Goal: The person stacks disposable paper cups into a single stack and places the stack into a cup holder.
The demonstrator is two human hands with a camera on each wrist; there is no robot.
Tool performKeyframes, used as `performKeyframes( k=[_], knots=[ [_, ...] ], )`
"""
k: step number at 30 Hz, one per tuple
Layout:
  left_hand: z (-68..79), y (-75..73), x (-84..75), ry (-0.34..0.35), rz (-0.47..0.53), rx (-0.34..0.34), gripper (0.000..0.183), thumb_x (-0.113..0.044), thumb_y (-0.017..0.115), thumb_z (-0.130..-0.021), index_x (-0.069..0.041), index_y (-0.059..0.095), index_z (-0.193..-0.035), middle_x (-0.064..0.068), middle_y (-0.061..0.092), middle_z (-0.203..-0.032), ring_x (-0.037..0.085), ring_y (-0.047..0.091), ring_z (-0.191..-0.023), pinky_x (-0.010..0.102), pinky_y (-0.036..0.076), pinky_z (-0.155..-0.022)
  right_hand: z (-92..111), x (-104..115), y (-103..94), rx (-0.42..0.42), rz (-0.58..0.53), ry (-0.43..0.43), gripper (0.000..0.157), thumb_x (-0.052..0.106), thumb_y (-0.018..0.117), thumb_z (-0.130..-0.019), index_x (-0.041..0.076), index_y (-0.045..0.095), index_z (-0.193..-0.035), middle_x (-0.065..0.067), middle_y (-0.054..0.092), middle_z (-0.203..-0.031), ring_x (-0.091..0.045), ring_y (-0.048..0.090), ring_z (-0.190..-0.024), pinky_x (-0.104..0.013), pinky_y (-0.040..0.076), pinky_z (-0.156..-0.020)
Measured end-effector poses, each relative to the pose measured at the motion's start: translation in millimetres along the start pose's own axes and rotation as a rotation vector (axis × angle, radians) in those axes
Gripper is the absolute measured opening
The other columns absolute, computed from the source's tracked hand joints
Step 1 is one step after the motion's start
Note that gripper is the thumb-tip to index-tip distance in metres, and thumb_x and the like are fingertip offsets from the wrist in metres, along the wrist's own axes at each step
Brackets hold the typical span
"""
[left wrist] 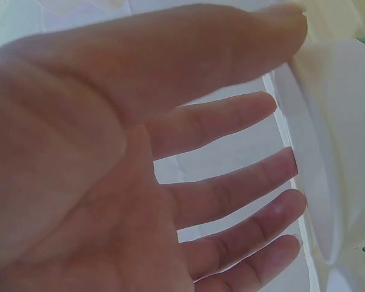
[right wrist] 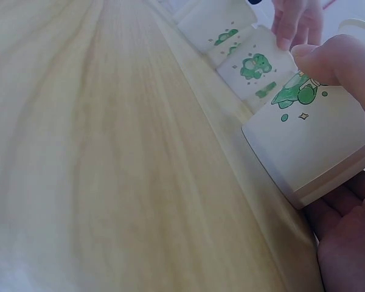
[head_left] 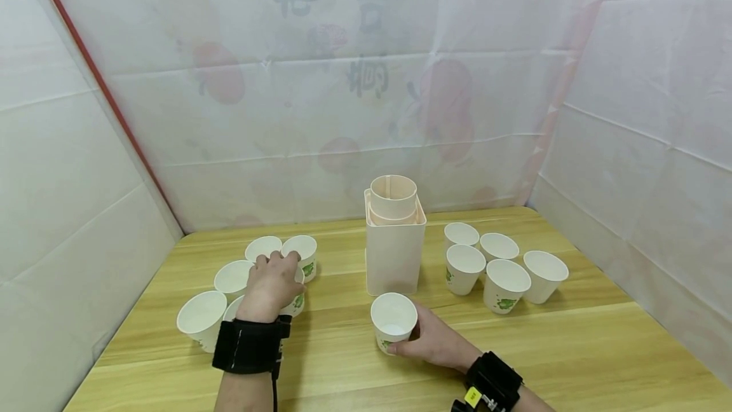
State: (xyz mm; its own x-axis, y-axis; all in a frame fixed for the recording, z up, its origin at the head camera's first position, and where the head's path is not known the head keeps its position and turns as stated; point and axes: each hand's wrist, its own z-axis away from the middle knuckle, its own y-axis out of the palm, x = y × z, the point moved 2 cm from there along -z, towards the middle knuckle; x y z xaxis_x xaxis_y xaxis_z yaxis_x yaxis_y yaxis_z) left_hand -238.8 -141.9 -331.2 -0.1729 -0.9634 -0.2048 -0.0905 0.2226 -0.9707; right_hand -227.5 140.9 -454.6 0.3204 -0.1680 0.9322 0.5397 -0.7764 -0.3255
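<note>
In the head view, my right hand [head_left: 437, 339] grips a white paper cup [head_left: 394, 318] upright at the table's front middle. Its thumb lies across the near side and the fingers wrap behind; the right wrist view shows a green cartoon print on this paper cup [right wrist: 316, 143]. My left hand [head_left: 270, 281] reaches over the left group of cups, above a paper cup [head_left: 296, 301] that it partly hides. Seen from the left wrist, the fingers [left wrist: 231, 188] are spread and nearly straight, with fingertips and thumb right at the rim of that cup [left wrist: 353, 140].
A cream square holder [head_left: 394, 262] with a round tube [head_left: 393, 196] in its top stands at the back middle. Several paper cups [head_left: 202, 316] surround my left hand. Another group of upright cups [head_left: 506, 288] stands on the right. White curtains [head_left: 354, 113] enclose the wooden table [head_left: 343, 374].
</note>
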Motion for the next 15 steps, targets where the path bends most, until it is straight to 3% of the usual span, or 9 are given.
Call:
performKeyframes(
  k=[8, 15],
  knots=[
    [-2.5, -1.1, -2.0, 0.009, 0.029, 0.025, 0.042, -0.023, 0.072, -0.075, -0.007, 0.055, -0.110, 0.016, 0.053, -0.091, 0.036, 0.050, -0.082, 0.051, 0.042, -0.073, -0.1, -1.2, -0.7, -0.003, 0.012, 0.046, 0.065, 0.023, 0.073, -0.077, 0.024, 0.037, -0.132, -0.004, 0.050, -0.124, -0.020, 0.048, -0.112, -0.039, 0.040, -0.094],
    [-0.6, -4.9, -10.1, 0.079, 0.046, 0.022, 0.040, -0.020, 0.069, -0.076, -0.008, 0.056, -0.111, 0.012, 0.055, -0.089, 0.026, 0.052, -0.078, 0.044, 0.045, -0.066, -0.6, -1.7, -0.6, -0.001, 0.004, 0.051, 0.064, 0.023, 0.073, -0.078, 0.025, 0.037, -0.132, -0.003, 0.050, -0.124, -0.020, 0.048, -0.112, -0.040, 0.040, -0.094]
  ],
)
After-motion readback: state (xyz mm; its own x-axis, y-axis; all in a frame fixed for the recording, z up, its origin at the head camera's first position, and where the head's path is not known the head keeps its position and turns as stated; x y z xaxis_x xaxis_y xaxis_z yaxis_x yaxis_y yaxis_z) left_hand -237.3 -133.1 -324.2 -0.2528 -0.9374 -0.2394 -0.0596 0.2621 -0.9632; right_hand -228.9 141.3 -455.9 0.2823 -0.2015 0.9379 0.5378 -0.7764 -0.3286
